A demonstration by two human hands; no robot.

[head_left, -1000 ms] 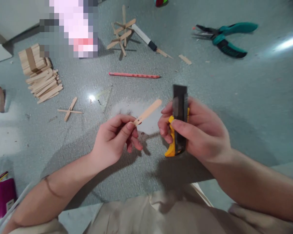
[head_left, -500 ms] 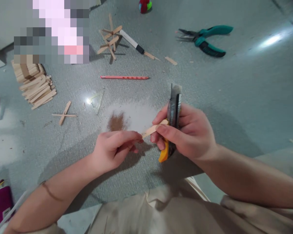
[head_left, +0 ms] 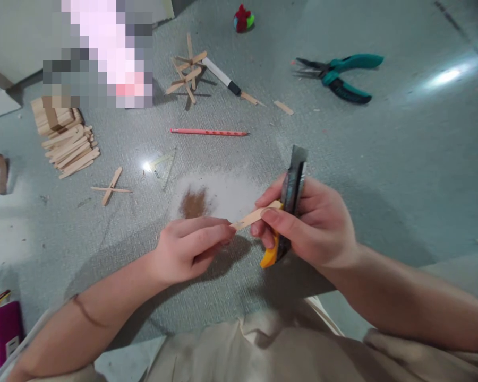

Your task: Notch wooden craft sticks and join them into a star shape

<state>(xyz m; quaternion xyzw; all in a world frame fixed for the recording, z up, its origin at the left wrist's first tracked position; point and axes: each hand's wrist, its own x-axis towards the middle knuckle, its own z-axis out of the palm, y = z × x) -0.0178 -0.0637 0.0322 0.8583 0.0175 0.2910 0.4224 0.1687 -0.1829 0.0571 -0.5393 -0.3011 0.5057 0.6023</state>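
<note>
My left hand pinches one end of a wooden craft stick between thumb and fingers. My right hand is wrapped around a yellow and black utility knife, its top pointing away from me. The stick's far end lies against the knife, under my right thumb and forefinger. Both hands hover just above the grey floor, over a pale patch with a brown stain.
A pile of craft sticks lies at the left. A stick model and a marker sit at the back, a red pencil nearer. Teal pliers lie back right. Crossed sticks and a small set square lie left of centre.
The stick, first held up apart from the knife, has been brought to it and now rests against it under my right thumb. The knife has turned edge-on.
</note>
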